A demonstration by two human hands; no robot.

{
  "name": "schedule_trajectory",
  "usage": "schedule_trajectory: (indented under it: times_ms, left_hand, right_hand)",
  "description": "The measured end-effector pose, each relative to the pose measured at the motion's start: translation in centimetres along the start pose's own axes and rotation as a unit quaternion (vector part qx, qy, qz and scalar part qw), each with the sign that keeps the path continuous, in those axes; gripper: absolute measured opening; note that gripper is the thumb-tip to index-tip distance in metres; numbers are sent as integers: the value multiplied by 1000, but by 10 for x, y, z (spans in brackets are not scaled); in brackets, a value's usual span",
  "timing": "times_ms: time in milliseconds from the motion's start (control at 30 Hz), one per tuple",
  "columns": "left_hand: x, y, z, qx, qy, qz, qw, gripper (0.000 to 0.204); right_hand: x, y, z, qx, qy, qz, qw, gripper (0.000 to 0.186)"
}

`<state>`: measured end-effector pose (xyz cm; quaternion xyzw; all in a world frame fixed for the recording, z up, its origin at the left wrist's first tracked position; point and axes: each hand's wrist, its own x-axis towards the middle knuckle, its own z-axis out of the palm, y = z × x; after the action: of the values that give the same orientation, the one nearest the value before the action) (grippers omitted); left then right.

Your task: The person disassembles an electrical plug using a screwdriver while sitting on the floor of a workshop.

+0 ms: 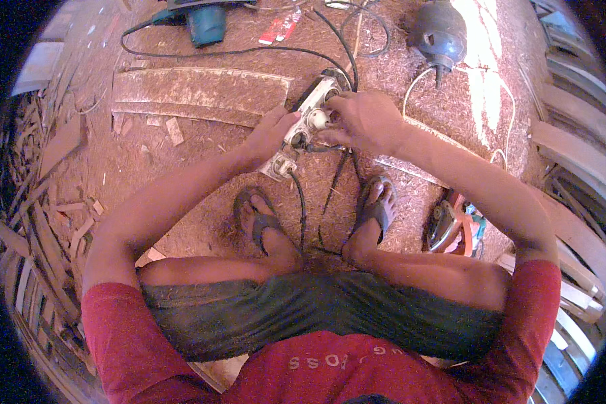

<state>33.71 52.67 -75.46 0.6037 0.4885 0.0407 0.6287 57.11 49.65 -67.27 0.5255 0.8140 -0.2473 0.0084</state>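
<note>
White power strip [306, 126], slanting, between left grip [273, 136] and right grip [365, 121]

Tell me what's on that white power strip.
The power strip has a pale plug with a dark cord at its near end and a round white piece farther up. Whatever the right hand covers can't be seen.

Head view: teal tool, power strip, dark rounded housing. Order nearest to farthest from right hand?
From the right hand:
1. Power strip, just left, at its fingers.
2. Dark rounded housing, upper right.
3. Teal tool, upper left.
</note>
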Motion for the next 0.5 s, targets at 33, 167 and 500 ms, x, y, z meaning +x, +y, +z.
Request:
schedule_trajectory:
  times_ms: [33,167,500]
  left_hand:
    - [-7,7,4,-4,18,16,1000,44]
    - [-13,12,12,-17,21,31,999,48]
    - [-14,12,10,68,47,78,994,44]
  right_hand:
    - [1,-3,0,-19,-3,-1,1000,46]
    - [6,-10,8,-91,-1,-10,996,45]
    - [7,-14,10,-116,54,-36,991,42]
